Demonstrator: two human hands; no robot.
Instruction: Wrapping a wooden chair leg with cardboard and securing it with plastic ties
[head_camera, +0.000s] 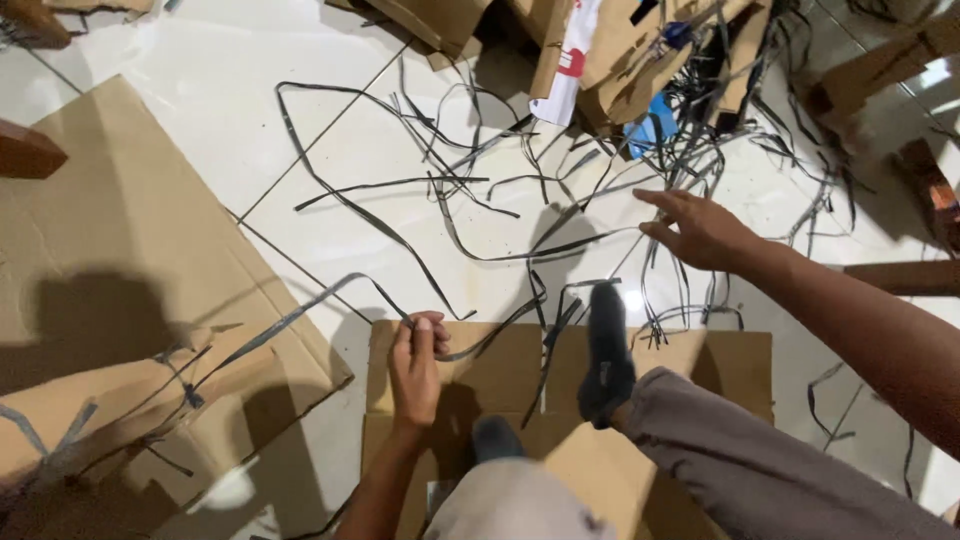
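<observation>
Head view — left hand (415, 365) pinches black strap (300, 318) (flattened cardboard (500, 375) beneath); right hand (700, 230) open.

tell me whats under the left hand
The left hand pinches a dark strap over flat cardboard. The floor beneath that cardboard is hidden.
</observation>
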